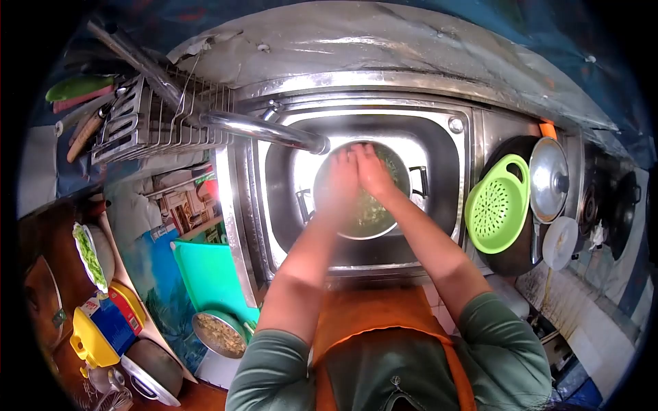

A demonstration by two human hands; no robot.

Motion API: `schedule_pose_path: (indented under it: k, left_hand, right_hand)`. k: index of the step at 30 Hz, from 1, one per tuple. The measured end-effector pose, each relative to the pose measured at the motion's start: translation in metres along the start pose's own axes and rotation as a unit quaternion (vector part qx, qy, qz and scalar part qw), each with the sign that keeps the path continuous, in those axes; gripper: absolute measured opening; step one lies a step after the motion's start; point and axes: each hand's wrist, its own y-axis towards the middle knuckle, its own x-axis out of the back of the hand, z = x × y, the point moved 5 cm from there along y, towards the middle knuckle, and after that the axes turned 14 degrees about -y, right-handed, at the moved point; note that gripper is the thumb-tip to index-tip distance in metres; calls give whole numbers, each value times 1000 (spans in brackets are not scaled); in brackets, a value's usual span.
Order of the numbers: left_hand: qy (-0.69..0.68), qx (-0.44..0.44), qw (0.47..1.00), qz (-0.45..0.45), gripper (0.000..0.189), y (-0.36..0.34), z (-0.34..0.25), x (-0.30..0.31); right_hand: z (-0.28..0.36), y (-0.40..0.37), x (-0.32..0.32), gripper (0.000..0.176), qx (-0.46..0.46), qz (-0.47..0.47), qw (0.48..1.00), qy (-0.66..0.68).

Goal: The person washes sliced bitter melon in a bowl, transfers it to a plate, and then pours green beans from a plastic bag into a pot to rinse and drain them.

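Note:
A round metal pot [364,238] with two side handles stands in the sink basin [439,164]. Inside it are pale green chopped pieces [372,209], apparently in liquid. Both my hands meet inside the pot, towards its far side. My left hand [341,181] is smeared by motion, so its fingers do not show clearly. Beside it, my right hand [371,169] has its fingers drawn together near the far rim; I cannot tell what they close on. The chrome faucet spout [301,137] ends just left of the pot's far rim.
A wire dish rack [157,116] stands on the left, with knives beside it. Below are a green cutting board [209,274] and a pan of food [219,333]. On the right lie a lime-green colander [497,205] and a metal lid [548,179].

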Motion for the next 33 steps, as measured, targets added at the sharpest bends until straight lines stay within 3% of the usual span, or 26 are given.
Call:
schedule_pose_path:
  k: [1, 3, 7, 10, 13, 16, 19, 22, 26, 29, 30, 32, 33]
  left_hand:
    - [1, 28, 997, 68, 37, 1, 2, -2]
    - [1, 85, 975, 206, 52, -4, 4, -5]
    - [26, 158, 894, 419, 53, -41, 6, -29]
    - [53, 78, 878, 470, 51, -77, 12, -82]
    - [-29, 135, 913, 384, 44, -89, -5, -53]
    - [-76, 82, 898, 425, 40, -90, 2, -68]
    - [-101, 175, 933, 298, 35, -74, -2, -36]
    - [-138, 181, 948, 222, 29, -64, 9, -37]
    - [-234, 242, 925, 178, 26, -27, -8, 8]
    - [-178, 129, 976, -9, 20, -9, -8, 21]
    - [-84, 66, 994, -7, 22, 0, 4, 2]
    - [-52, 92, 985, 137, 31, 2, 7, -2]
    - [-36, 104, 972, 210, 36, -2, 6, -3]
  right_hand:
    - [6, 2, 3, 34, 55, -42, 995, -69]
    - [-3, -3, -17, 34, 52, 45, 985, -157]
    - [-2, -26, -20, 31, 43, 234, 943, -233]
    - [-3, -53, -35, 26, 48, 298, 932, -202]
    - [-11, -67, -67, 24, 81, 327, 928, -158]
    - [-13, -70, -67, 25, 197, 389, 885, -160]
    - [-23, -56, -67, 25, 119, 401, 908, -34]
    - [-30, -34, -28, 27, -11, 243, 964, 110]
    - [-19, -23, -14, 36, -21, 141, 980, 138]
    - [3, -13, 11, 34, 21, -32, 997, 62]
    - [4, -9, 8, 34, 49, -31, 998, 3]
    - [3, -2, -2, 33, 100, -26, 988, -114]
    - [-1, -4, -12, 32, 87, 20, 986, -140]
